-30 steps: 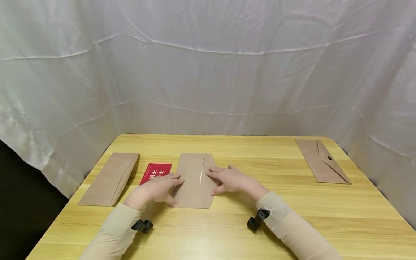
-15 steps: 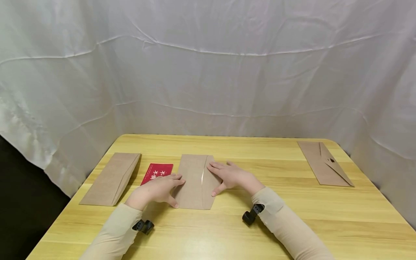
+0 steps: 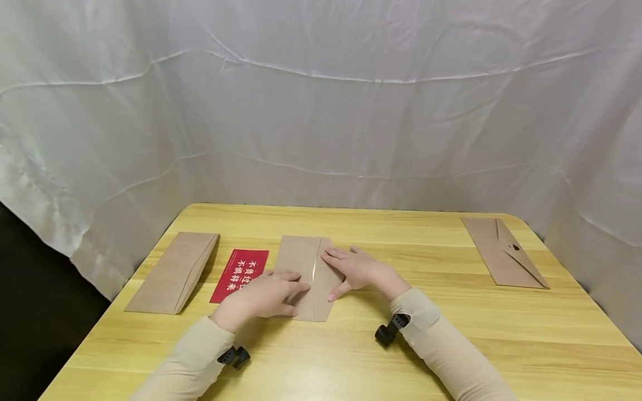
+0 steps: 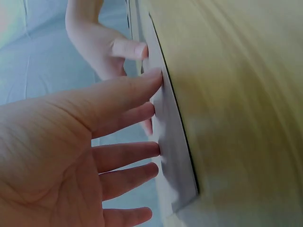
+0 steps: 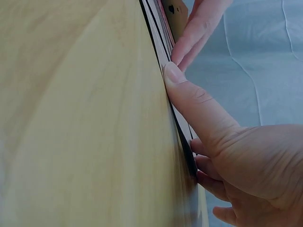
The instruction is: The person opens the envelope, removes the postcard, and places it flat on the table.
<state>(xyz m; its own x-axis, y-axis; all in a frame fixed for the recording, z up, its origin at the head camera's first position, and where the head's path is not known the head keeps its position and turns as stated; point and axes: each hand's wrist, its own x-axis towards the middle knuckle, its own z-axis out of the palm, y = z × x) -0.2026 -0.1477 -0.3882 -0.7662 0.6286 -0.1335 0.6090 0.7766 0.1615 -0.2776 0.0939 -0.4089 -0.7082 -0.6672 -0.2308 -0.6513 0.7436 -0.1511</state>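
A brown paper envelope (image 3: 297, 252) lies flat in the middle of the table, its flap (image 3: 328, 280) on the right side. A thin white sliver shows along the flap's edge. My left hand (image 3: 268, 292) has its fingertips on the envelope's body, fingers spread and nearly straight, as the left wrist view also shows. My right hand (image 3: 358, 271) rests on the flap with fingers extended; in the right wrist view its thumb (image 5: 175, 73) touches the envelope's edge. Partly behind my left hand lies a red card (image 3: 241, 270) with white characters.
Another brown envelope (image 3: 170, 273) lies at the left, its flap side slightly raised. At the far right is a third envelope (image 3: 501, 253), flap folded over, with a small dark mark. A pale curtain (image 3: 351, 122) hangs behind the wooden table (image 3: 401, 367).
My left hand has slid right from the envelope's left edge onto its body, uncovering more of the red card. My right hand has stayed on the flap, its forearm shifting slightly.
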